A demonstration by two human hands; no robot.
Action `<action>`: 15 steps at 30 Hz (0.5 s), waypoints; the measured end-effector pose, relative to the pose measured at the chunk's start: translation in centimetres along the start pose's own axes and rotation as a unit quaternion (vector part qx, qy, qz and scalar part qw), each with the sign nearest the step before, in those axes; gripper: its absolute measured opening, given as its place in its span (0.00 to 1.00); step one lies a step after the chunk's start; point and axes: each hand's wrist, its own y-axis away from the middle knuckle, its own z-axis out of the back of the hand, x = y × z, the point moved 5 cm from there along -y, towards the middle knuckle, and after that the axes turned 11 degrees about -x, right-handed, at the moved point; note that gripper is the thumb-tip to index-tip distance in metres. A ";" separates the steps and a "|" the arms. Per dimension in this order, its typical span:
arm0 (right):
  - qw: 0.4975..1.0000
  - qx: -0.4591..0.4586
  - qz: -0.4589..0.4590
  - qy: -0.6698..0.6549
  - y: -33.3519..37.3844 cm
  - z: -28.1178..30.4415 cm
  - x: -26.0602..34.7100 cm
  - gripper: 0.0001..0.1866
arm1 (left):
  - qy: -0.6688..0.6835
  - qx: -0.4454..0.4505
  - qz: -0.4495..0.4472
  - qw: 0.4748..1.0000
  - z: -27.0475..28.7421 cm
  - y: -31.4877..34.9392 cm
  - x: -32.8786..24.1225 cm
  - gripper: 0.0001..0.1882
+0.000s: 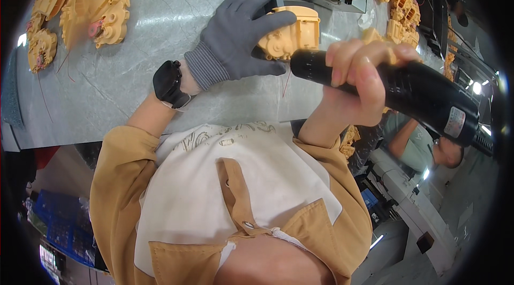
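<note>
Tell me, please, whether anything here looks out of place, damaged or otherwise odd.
Nothing plainly spilled or broken stands out. One mismatch: the left hand, holding the yellow housing, is gloved, while the right hand, gripping the black tool, is bare.

A boxy, light-orange plastic part has small round bumps — its lower right corner is just beside the narrow end of a long, round, shiny black tool — which slants down rightward.
</note>
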 end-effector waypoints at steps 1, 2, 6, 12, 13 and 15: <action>1.000 -0.003 0.008 0.007 0.0 0.0 0.1 0.24 | 0.000 0.001 0.001 1.000 0.0 0.0 0.0 0.41; 1.000 -0.006 0.016 0.014 0.0 0.0 0.1 0.24 | -0.002 0.001 0.001 1.000 0.0 0.0 0.0 0.41; 1.000 0.004 0.024 -0.002 0.0 0.1 0.1 0.24 | -0.006 0.002 -0.001 1.000 0.0 0.0 -0.1 0.41; 0.999 -0.023 0.023 0.016 0.2 -0.7 -0.2 0.24 | -0.011 0.002 -0.001 1.000 0.0 0.1 0.2 0.40; 1.000 -0.017 0.019 0.015 0.2 -0.8 -0.2 0.24 | -0.009 0.003 -0.002 1.000 0.0 0.1 0.1 0.40; 1.000 -0.004 0.013 0.012 0.2 -0.9 -0.2 0.24 | -0.008 0.003 -0.006 1.000 -0.1 0.0 0.2 0.40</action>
